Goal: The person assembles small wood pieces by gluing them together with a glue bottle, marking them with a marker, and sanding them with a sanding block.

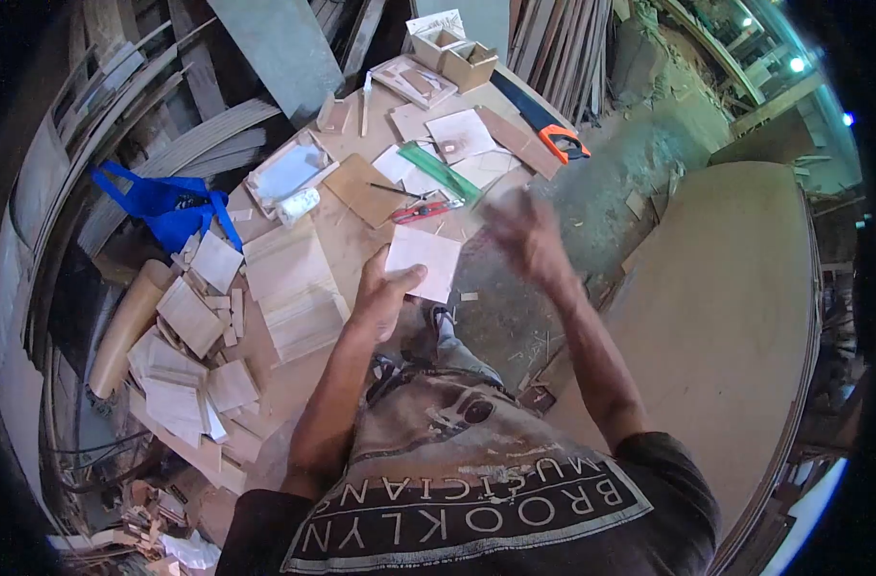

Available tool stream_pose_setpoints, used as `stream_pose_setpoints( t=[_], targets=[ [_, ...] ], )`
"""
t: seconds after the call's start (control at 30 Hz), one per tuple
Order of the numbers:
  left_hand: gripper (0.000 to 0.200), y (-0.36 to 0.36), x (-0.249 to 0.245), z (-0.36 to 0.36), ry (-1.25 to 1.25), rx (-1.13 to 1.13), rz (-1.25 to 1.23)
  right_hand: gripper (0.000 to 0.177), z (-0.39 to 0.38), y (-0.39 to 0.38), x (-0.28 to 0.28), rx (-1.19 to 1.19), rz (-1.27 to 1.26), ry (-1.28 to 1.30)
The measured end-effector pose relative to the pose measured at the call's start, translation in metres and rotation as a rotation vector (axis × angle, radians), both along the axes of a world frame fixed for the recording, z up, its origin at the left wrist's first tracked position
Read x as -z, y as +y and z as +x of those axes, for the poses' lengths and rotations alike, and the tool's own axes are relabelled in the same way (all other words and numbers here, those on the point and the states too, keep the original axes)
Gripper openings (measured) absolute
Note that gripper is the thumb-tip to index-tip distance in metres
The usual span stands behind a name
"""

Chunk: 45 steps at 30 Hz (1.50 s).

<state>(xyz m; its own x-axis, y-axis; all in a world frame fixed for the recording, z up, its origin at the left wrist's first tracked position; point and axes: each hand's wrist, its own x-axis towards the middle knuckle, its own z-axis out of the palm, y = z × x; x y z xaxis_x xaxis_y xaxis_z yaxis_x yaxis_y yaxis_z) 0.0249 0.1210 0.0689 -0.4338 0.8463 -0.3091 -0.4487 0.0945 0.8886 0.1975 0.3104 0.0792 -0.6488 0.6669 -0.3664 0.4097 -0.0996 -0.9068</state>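
My left hand point(385, 293) grips a small, pale square wooden board point(426, 257) by its left edge, thumb pressed on its face. To the right of the board, my right hand point(529, 238) is raised and smeared by motion. Whether it holds anything does not show. On the bench just beyond the hands lie a red utility knife point(426, 211), a dark slim pen-like tool point(396, 190) and a green strip like a ruler point(440, 173).
A handsaw point(544, 120) with an orange handle lies at the bench's far right. Wooden offcuts point(190, 317) pile up at left beside a blue bag point(174, 206). Small wooden boxes point(454, 53) stand at the back. A large wooden sheet point(716, 317) is at right.
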Motion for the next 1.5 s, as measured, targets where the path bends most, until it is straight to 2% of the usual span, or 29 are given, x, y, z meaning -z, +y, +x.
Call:
stream_pose_setpoints(
  t=[0.07, 0.1, 0.13, 0.2, 0.23, 0.27, 0.33, 0.37, 0.43, 0.53, 0.67, 0.73, 0.77, 0.87, 0.97, 1.0, 1.07, 1.1, 1.17, 1.27, 1.3, 1.4, 1.47, 1.5],
  targets=[
    [0.038, -0.005, -0.007, -0.004, 0.043, 0.116, 0.000, 0.053, 0.002, 0.036, 0.013, -0.024, 0.742, 0.118],
    [0.038, -0.007, -0.006, -0.007, 0.046, 0.101, -0.002, 0.054, -0.001, 0.024, -0.015, -0.007, 0.269, 0.024],
    [0.037, -0.006, -0.002, -0.011, 0.025, 0.100, 0.000, 0.054, -0.005, 0.015, -0.017, -0.017, 0.273, 0.031],
    [0.034, -0.002, 0.004, -0.014, -0.028, 0.113, 0.004, 0.054, -0.008, -0.010, -0.018, -0.141, 0.207, 0.293],
    [0.031, -0.004, -0.018, -0.015, -0.041, 0.091, -0.042, 0.055, -0.010, -0.023, -0.008, -0.079, -0.095, 0.360],
    [0.031, -0.002, -0.016, -0.015, -0.040, 0.085, -0.038, 0.055, -0.011, -0.032, 0.004, -0.086, -0.093, 0.361],
    [0.030, 0.001, -0.005, -0.013, -0.257, -0.127, 0.035, 0.056, -0.014, -0.052, 0.019, -0.137, -0.123, 0.385],
    [0.030, 0.000, 0.000, -0.013, -0.256, -0.134, 0.033, 0.056, -0.014, -0.070, 0.022, -0.143, -0.127, 0.386],
    [0.028, 0.003, 0.006, -0.013, -0.251, -0.213, 0.075, 0.056, -0.018, -0.098, 0.017, -0.015, -0.059, 0.436],
    [0.029, 0.003, 0.010, -0.004, -0.147, -0.212, 0.095, 0.054, -0.020, -0.109, 0.013, 0.026, -0.049, 0.485],
    [0.028, -0.001, 0.013, 0.011, -0.147, -0.114, 0.069, 0.054, -0.039, -0.073, 0.026, 0.081, 0.013, 0.507],
    [0.029, 0.000, 0.013, 0.006, -0.108, -0.126, 0.048, 0.056, -0.041, -0.075, 0.016, 0.106, -0.113, 0.425],
    [0.029, 0.002, 0.011, 0.000, -0.101, -0.136, 0.060, 0.056, -0.029, -0.092, 0.013, 0.023, 0.048, 0.399],
    [0.028, -0.006, 0.004, -0.018, -0.128, -0.206, 0.002, 0.055, 0.014, -0.131, 0.024, -0.067, -0.035, 0.373],
    [0.029, -0.011, 0.003, -0.029, 0.054, 0.184, -0.050, 0.054, 0.028, -0.071, 0.021, 0.018, -0.122, 0.417],
    [0.029, -0.011, -0.002, -0.030, 0.053, 0.189, -0.050, 0.054, 0.028, -0.046, 0.013, 0.022, -0.121, 0.417],
    [0.030, -0.016, -0.014, -0.031, 0.092, 0.391, -0.073, 0.050, 0.028, -0.016, -0.011, -0.352, -0.080, 0.269],
    [0.030, -0.016, -0.014, -0.031, 0.092, 0.394, -0.074, 0.050, 0.027, -0.024, -0.016, -0.349, -0.082, 0.270],
    [0.030, -0.016, -0.014, -0.031, 0.094, 0.482, -0.067, 0.049, 0.014, -0.046, -0.023, -0.550, 0.013, 0.295],
    [0.028, -0.013, -0.004, -0.024, 0.151, 0.511, -0.069, 0.049, -0.016, -0.054, -0.023, -0.531, 0.115, 0.355],
    [0.028, -0.014, -0.006, -0.023, 0.145, 0.514, -0.078, 0.050, -0.022, -0.051, -0.021, -0.529, 0.008, 0.324],
    [0.025, -0.018, -0.012, -0.028, 0.124, 0.530, -0.174, 0.051, -0.006, -0.056, -0.035, -0.583, -0.024, 0.276],
    [0.023, -0.028, -0.001, -0.026, 0.268, 0.437, -0.062, 0.051, 0.002, -0.052, -0.018, -0.592, -0.038, 0.272],
    [0.026, -0.028, -0.005, -0.024, 0.235, 0.448, -0.140, 0.051, 0.004, -0.053, -0.010, -0.590, 0.025, 0.291]
  ],
)
